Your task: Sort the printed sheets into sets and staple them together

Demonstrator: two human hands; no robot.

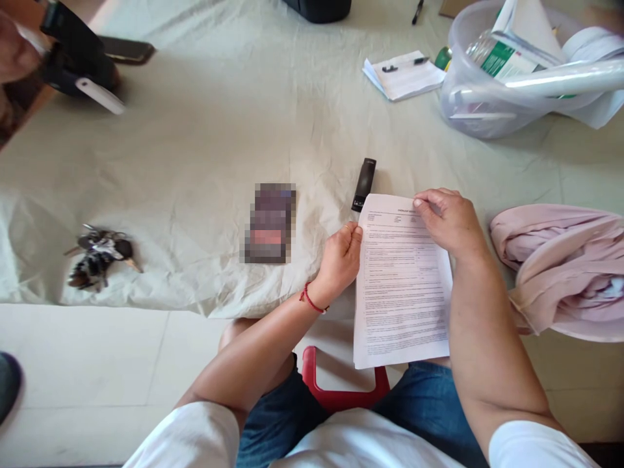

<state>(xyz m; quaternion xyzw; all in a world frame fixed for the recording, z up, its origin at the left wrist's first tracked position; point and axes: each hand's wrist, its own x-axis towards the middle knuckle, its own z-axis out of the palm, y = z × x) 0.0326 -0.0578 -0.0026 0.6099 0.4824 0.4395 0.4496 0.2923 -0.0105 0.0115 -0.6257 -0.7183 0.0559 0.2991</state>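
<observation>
Printed sheets of paper (402, 292) are held up by both hands, their lower part hanging past the table edge above my lap. My left hand (341, 255) pinches the upper left side of the sheets, thumb on top. At the top right corner, my right hand (448, 218) is closed on the paper with thumb and fingers. A black stapler (364, 183) lies on the cloth just beyond the top edge of the sheets. To the left of my left hand is a phone (269, 224), its screen blurred out.
Keys (100, 257) lie on the cloth-covered table (209, 130) at left. A clear tub (478, 117) of papers and a notepad (404, 75) stand back right. Pink fabric (565, 266) is right of my arm. Another person's hand (19, 49) is near a dark device (80, 58).
</observation>
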